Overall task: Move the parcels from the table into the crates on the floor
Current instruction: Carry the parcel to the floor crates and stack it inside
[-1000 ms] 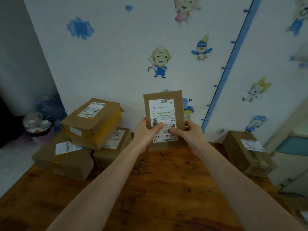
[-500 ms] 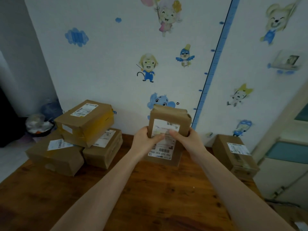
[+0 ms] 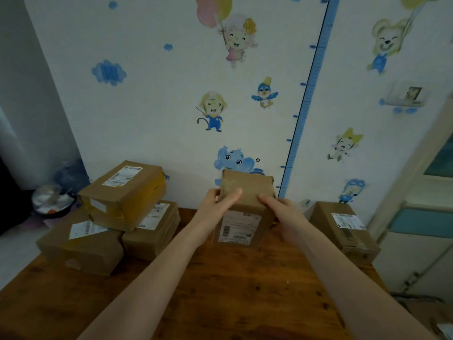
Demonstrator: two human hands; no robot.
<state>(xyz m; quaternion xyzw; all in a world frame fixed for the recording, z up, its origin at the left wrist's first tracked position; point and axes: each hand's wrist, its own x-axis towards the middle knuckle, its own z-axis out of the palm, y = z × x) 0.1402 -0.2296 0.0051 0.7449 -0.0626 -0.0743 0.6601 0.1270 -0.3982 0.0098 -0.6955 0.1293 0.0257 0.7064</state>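
A small brown cardboard parcel [image 3: 247, 190] with a white shipping label on its near face is held just above the wooden table [image 3: 220, 290], near the wall. My left hand [image 3: 215, 204] grips its left side, thumb across the top face. My right hand [image 3: 282, 212] holds its right side. Three more parcels are stacked at the table's left: one on top [image 3: 125, 190], one below left [image 3: 81, 244], one below right [image 3: 152, 229]. Another parcel [image 3: 343, 229] lies at the table's right edge. No crate is in view.
The wall with cartoon stickers stands right behind the table. A dark bin with white rubbish [image 3: 51, 202] sits on the floor at the far left. A pale cabinet or door [image 3: 421, 229] is at the right.
The held parcel has tipped toward me, so its labelled face now points down and forward and its plain top shows. It has come lower, and the camera has tilted up.
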